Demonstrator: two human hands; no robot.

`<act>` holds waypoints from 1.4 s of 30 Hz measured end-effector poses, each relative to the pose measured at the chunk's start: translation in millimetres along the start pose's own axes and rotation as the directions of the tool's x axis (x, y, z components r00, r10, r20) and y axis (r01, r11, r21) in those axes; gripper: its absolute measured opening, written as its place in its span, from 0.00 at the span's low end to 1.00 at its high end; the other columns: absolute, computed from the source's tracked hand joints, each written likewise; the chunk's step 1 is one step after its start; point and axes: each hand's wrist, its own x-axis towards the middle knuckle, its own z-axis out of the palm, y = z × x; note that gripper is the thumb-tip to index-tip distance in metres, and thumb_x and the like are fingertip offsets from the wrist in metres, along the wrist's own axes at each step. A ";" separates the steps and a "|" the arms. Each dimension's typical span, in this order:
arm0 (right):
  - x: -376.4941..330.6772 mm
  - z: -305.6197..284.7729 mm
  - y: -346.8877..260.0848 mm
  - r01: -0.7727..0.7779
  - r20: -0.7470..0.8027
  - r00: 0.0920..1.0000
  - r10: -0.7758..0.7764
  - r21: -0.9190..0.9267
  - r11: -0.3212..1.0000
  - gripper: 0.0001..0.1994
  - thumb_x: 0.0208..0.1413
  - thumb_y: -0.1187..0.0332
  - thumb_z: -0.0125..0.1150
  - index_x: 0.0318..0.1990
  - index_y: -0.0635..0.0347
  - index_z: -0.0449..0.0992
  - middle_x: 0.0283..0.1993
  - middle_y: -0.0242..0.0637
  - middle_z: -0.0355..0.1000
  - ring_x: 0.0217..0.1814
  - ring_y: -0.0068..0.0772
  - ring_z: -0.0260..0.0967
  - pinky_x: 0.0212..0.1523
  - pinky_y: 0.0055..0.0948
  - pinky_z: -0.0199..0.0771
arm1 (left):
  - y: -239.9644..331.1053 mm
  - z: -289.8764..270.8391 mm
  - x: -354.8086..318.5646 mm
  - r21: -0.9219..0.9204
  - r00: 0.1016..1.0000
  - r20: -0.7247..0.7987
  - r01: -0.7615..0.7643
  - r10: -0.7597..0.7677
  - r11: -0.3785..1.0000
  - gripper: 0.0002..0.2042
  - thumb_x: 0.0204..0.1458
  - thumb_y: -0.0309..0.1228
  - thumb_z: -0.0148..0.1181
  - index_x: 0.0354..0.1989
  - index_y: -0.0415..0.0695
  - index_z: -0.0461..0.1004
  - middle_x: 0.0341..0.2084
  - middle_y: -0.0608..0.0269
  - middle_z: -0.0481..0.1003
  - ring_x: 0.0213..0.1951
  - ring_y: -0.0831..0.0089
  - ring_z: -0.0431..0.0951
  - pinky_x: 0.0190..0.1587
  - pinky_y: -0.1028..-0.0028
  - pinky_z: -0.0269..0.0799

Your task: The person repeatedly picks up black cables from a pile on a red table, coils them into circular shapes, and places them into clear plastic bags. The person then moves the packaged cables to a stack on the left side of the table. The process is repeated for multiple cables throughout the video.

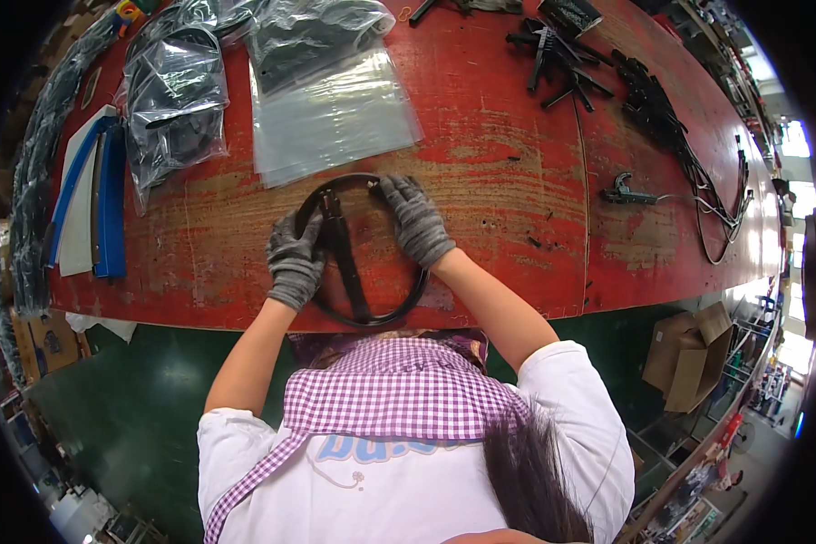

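Note:
A thin black hoop (pixel 403 310) is held near the table's front edge, with a flat black bar (pixel 346 263) running across its inside. My left hand (pixel 296 261), in a grey knit glove, closes on the hoop's left side, its fingertips close to the bar's upper end. My right hand (pixel 415 221), gloved alike, grips the hoop's upper right, where a small shiny bit shows by the fingertips. Part of the hoop is hidden behind the gloves. Just beyond lies a stack of clear plastic bags (pixel 335 122).
Bagged black parts (pixel 177 95) lie at the far left of the red worn table (pixel 490 218), beside a blue folder-like holder (pixel 111 199). Black rod-like parts (pixel 562 63), a bundle of black cords (pixel 657 113) and a small black clamp-like piece (pixel 627 191) are to the right.

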 end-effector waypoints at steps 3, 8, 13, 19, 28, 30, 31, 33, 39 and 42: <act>1.8 -23.2 -3.4 0.028 0.133 0.991 -0.027 -0.009 1.000 0.23 0.48 0.67 0.49 0.54 0.63 0.62 0.55 0.50 0.61 0.61 0.49 0.54 0.63 0.41 0.49 | -4.8 -1.2 -10.3 -0.077 0.997 0.017 0.079 -0.078 0.994 0.31 0.36 0.27 0.54 0.56 0.58 0.63 0.54 0.50 0.60 0.55 0.50 0.59 0.57 0.57 0.55; 58.3 -86.9 107.0 -0.219 -0.287 0.925 0.251 0.141 0.966 0.14 0.55 0.61 0.48 0.42 0.63 0.68 0.38 0.39 0.68 0.38 0.37 0.66 0.38 0.32 0.68 | -16.4 -1.7 -25.2 -0.180 0.991 -0.132 -0.051 0.027 0.982 0.33 0.37 0.22 0.51 0.58 0.56 0.60 0.53 0.49 0.60 0.53 0.50 0.61 0.56 0.58 0.56; 132.0 -148.5 221.2 -0.734 -0.290 0.656 0.697 -0.464 0.497 0.27 0.49 0.46 0.52 0.46 0.62 0.68 0.47 0.52 0.68 0.46 0.52 0.68 0.46 0.43 0.68 | -19.1 -3.0 -19.7 -0.173 0.998 -0.060 -0.026 0.016 0.985 0.31 0.39 0.23 0.50 0.58 0.55 0.60 0.53 0.48 0.61 0.53 0.50 0.61 0.56 0.57 0.56; 146.1 -127.7 304.0 -0.670 -0.122 0.681 0.722 -0.502 0.547 0.21 0.53 0.52 0.43 0.37 0.59 0.76 0.30 0.47 0.74 0.34 0.46 0.72 0.37 0.42 0.70 | -16.7 -12.4 -16.4 -0.053 0.999 0.049 0.027 -0.024 0.998 0.33 0.37 0.24 0.52 0.58 0.58 0.59 0.54 0.47 0.59 0.54 0.49 0.60 0.57 0.58 0.55; -33.5 -99.2 -26.1 -0.711 0.813 0.549 0.195 0.577 -0.402 0.12 0.54 0.57 0.51 0.33 0.57 0.69 0.14 0.26 0.58 0.12 0.19 0.51 0.14 0.19 0.50 | -19.9 -16.5 -17.7 -0.048 0.989 0.142 0.049 -0.041 0.998 0.29 0.41 0.29 0.51 0.58 0.59 0.60 0.55 0.51 0.59 0.53 0.49 0.61 0.55 0.55 0.57; -59.0 -75.1 -59.1 -0.716 0.876 0.477 -0.071 0.340 -0.609 0.12 0.55 0.59 0.49 0.38 0.58 0.69 0.14 0.28 0.57 0.11 0.19 0.49 0.13 0.20 0.49 | -25.6 -15.5 -17.9 -0.075 0.992 0.124 0.004 0.005 0.997 0.30 0.41 0.29 0.53 0.58 0.59 0.59 0.55 0.50 0.59 0.52 0.49 0.61 0.55 0.55 0.58; -63.4 -67.9 -71.0 -0.740 0.891 0.448 -0.071 0.325 -0.588 0.13 0.57 0.57 0.47 0.38 0.58 0.69 0.14 0.28 0.58 0.12 0.19 0.50 0.14 0.18 0.50 | -27.3 -13.7 -17.5 -0.087 0.993 0.112 -0.009 0.019 0.996 0.31 0.41 0.29 0.53 0.58 0.59 0.59 0.55 0.50 0.58 0.52 0.48 0.62 0.55 0.55 0.58; -62.9 -57.2 -86.6 -0.793 0.913 0.378 -0.150 0.236 -0.561 0.18 0.59 0.52 0.43 0.40 0.59 0.68 0.17 0.32 0.64 0.14 0.19 0.57 0.15 0.15 0.54 | -27.1 -15.3 -18.2 -0.079 0.993 0.120 -0.010 0.020 0.997 0.31 0.40 0.29 0.54 0.58 0.58 0.59 0.55 0.49 0.59 0.51 0.48 0.62 0.54 0.56 0.59; -31.1 -48.7 -82.2 -0.218 0.648 0.760 0.056 0.172 0.961 0.23 0.58 0.50 0.41 0.36 0.65 0.71 0.33 0.45 0.74 0.32 0.42 0.72 0.36 0.36 0.72 | -36.8 -7.3 -30.7 -0.181 0.992 0.025 -0.114 0.120 0.977 0.29 0.42 0.30 0.54 0.58 0.57 0.59 0.55 0.49 0.58 0.51 0.49 0.62 0.53 0.54 0.58; 58.0 -55.6 -67.7 -0.607 0.742 0.621 0.254 0.250 0.754 0.17 0.54 0.54 0.52 0.39 0.60 0.74 0.33 0.46 0.73 0.36 0.41 0.72 0.40 0.33 0.70 | -32.4 -8.9 -32.3 -0.162 0.986 0.082 -0.128 0.143 0.978 0.28 0.44 0.33 0.55 0.58 0.58 0.59 0.56 0.51 0.58 0.53 0.50 0.61 0.55 0.55 0.56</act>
